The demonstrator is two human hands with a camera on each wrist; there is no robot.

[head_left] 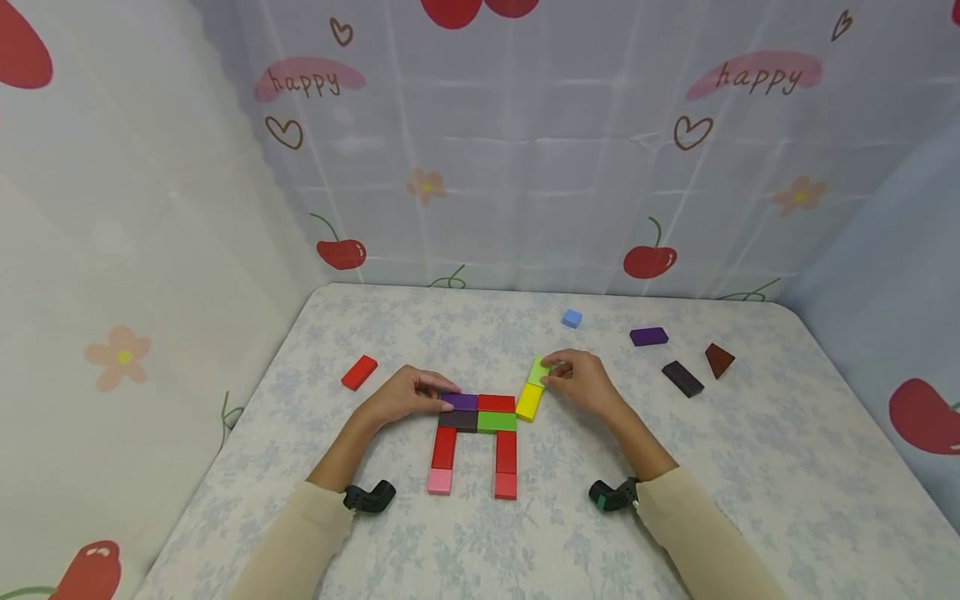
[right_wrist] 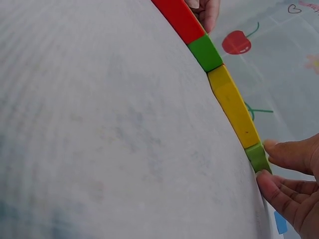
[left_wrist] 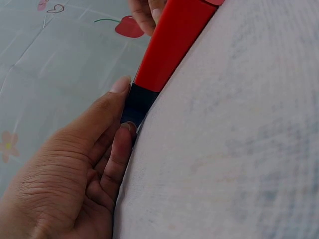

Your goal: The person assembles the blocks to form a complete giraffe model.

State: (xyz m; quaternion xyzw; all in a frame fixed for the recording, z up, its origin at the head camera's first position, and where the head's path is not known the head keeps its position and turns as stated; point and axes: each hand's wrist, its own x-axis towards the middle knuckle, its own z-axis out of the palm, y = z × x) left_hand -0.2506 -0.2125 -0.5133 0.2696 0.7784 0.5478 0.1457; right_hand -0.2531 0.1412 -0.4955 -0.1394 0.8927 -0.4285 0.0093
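Just beyond the yellow block on the counter, end to end with it, lies the lime block. The right hand has its grip pinching this lime block between thumb and finger. A small push or twist from that grip could swing the yellow block askew, since its near end seems to meet the flat group only at a corner; pulling away could open a gap there.

Left of the yellow block come the red block and, nearer the person, the green block. Further left of it are the purple block and the charcoal block. The left hand has its grip pinching the purple block's outer end; squeezing unevenly or nudging sideways could shear the rows apart.

Nearer the person than the yellow block, two red columns, one ending in a pink block, run from the rows, and a bump from above could carry down into them. Beyond the yellow block sits a blue cube; well to its right lies a brown wedge, well to its left a loose red bar.
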